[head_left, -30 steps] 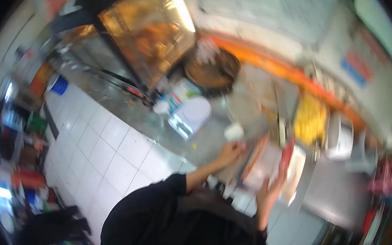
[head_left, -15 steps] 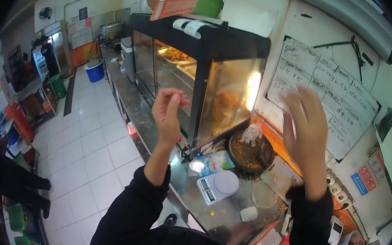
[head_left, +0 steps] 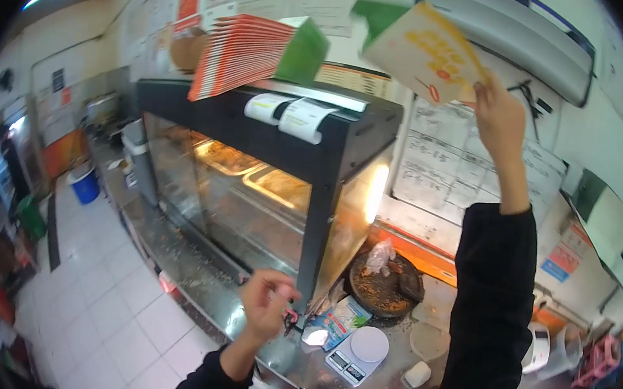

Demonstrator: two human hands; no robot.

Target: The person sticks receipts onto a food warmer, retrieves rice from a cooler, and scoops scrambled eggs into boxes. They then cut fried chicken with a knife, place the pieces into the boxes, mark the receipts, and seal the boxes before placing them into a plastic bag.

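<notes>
High at the upper right, my right hand grips the corner of a folded paper box with yellow print and a green flap. Lower down, in front of the glass display cabinet, is my left hand, its fingers curled; whether they hold anything is too blurred to tell. A stack of red-edged folded boxes leans on top of the cabinet, a green box at its right end.
A stone mortar with a plastic bag inside, a digital scale, a blue packet and a white block lie on the metal counter. Behind hangs a whiteboard. A blue bucket stands on the floor.
The view has tilted up. My right hand has risen from empty to holding a folded box. My left hand now appears lower, its fingers still curled.
</notes>
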